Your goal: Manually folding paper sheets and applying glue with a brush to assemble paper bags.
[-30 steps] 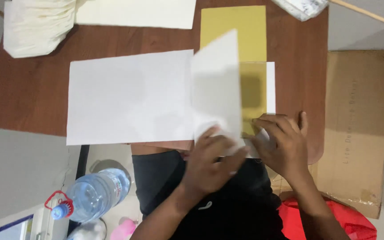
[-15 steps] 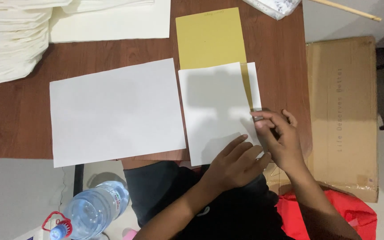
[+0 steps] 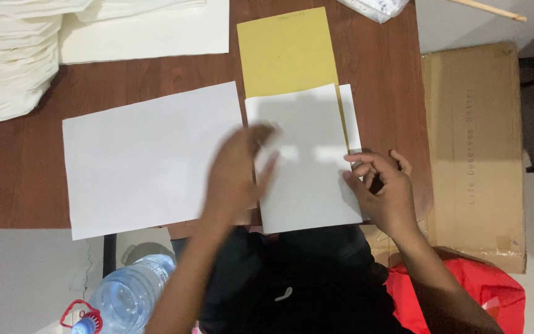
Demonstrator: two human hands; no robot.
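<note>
On our brown table [image 3: 20, 179] the folded white sheet [image 3: 307, 167] already covers the yellow paper [image 3: 285, 52]'s near end, our open left hand [image 3: 236, 176] flat on its left edge, right hand [image 3: 381, 188] pinching its right edge, the large white sheet [image 3: 149, 158] to its left unfolded.

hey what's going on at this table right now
A person seated at a brown wooden table is working with sheets of paper. The left hand, blurred with motion, lies across the left edge of a folded white sheet, while the right hand pinches that sheet's right edge. A yellow sheet lies partly under it. A larger white sheet lies flat to the left. A stack of white paper sits at the far left corner, and a water bottle stands below the table edge.
</note>
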